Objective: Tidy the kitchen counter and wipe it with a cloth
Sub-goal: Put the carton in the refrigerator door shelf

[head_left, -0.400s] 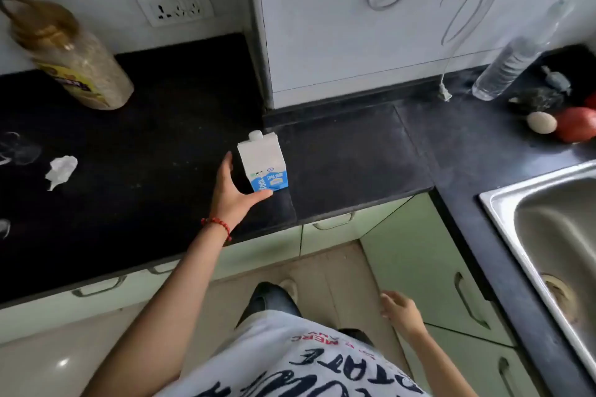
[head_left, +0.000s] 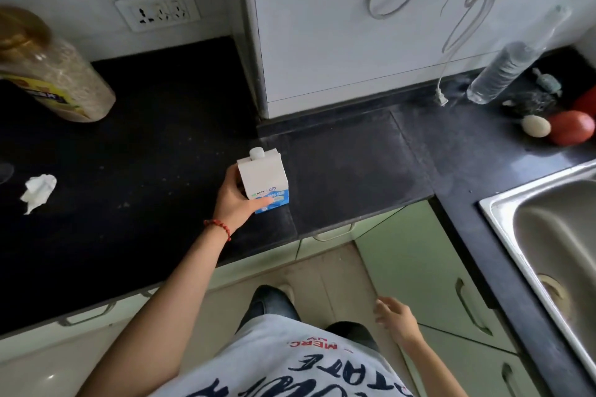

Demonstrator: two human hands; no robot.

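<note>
Fingers (head_left: 233, 178) of the left hand (head_left: 234, 200) grip the carton (head_left: 264, 177), upright near the counter (head_left: 348, 164) front edge. Right hand (head_left: 396, 321) hangs loose, holding nothing. Crumpled tissue (head_left: 38, 192) lies far left.

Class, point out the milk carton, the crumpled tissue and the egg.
milk carton (head_left: 263, 172): head view, white sloped top face.
crumpled tissue (head_left: 38, 191): head view, middle of the wad.
egg (head_left: 535, 126): head view, shell centre.

I see open dark counter (head_left: 348, 171) right of the carton (head_left: 264, 179), while the crumpled tissue (head_left: 38, 192) and big jar (head_left: 51, 74) block the left side
</note>
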